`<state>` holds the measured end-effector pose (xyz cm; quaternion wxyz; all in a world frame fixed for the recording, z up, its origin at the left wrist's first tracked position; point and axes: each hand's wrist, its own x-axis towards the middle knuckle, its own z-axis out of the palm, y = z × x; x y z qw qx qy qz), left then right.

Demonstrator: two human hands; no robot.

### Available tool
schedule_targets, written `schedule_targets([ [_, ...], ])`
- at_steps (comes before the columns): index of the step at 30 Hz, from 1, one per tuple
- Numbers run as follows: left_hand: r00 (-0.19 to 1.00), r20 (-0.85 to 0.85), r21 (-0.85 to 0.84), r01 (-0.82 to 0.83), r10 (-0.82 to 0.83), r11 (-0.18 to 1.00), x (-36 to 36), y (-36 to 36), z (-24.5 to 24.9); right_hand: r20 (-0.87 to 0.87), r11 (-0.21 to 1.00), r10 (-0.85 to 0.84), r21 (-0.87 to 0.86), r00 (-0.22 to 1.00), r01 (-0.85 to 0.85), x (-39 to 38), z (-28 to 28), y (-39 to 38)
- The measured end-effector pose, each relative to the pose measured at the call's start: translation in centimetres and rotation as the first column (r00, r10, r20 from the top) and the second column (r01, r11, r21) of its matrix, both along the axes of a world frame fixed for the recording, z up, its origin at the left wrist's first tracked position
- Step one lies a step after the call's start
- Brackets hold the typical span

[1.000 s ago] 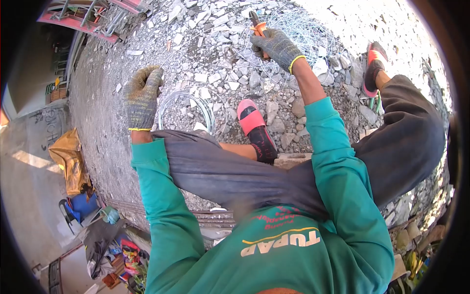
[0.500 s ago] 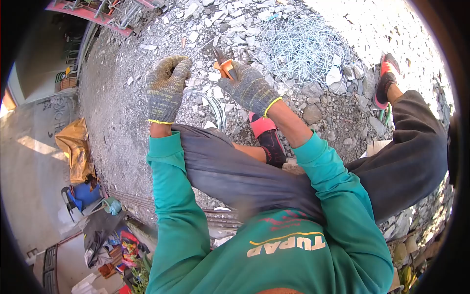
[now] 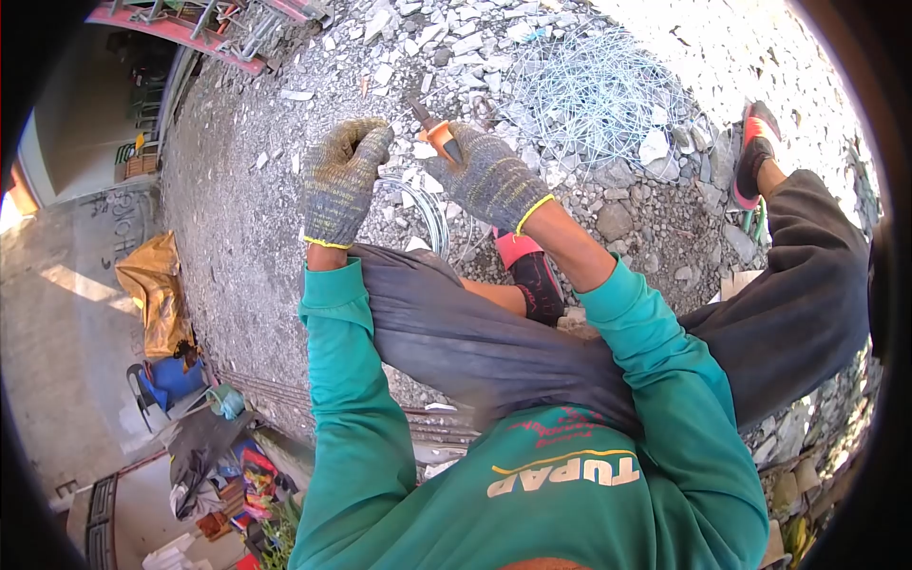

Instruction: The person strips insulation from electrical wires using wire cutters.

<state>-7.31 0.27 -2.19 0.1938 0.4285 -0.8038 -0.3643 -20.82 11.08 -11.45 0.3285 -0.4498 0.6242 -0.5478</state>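
My left hand (image 3: 344, 180), in a grey and yellow knit glove, is closed with the fingertips curled in. Whatever sits between its fingers is too small to make out. To its right, my right hand (image 3: 489, 180), gloved alike, grips cutting pliers (image 3: 439, 138) by the orange handles. The dark jaws point up and left, a short way from the left fingertips. Below and between both hands lies a coil of thin wire (image 3: 425, 211) on the gravel, partly hidden by the left glove. A tangled pile of thin wire pieces (image 3: 603, 100) spreads beyond my right hand.
Broken stones (image 3: 615, 221) and gravel cover the ground. My bent legs (image 3: 475, 332) lie in front of me, one shoe (image 3: 757, 142) out to the right. A red metal frame (image 3: 204, 43) stands at the upper left. Long bars (image 3: 275, 388) and a brown tarp (image 3: 157, 294) are at the left.
The pliers' orange handles have come closer together in my right hand. Both hands keep nearly the same place, while the whole view has shifted slightly.
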Motion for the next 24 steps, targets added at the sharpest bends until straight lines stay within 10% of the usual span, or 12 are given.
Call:
schedule_targets([
  [24, 0.998, -0.007, 0.017, -0.059, 0.059, 0.998, 1.4, -0.3, -0.2, 0.09, 0.994, 0.09, 0.046, 0.992, -0.094, 1.4, 0.1, -0.2],
])
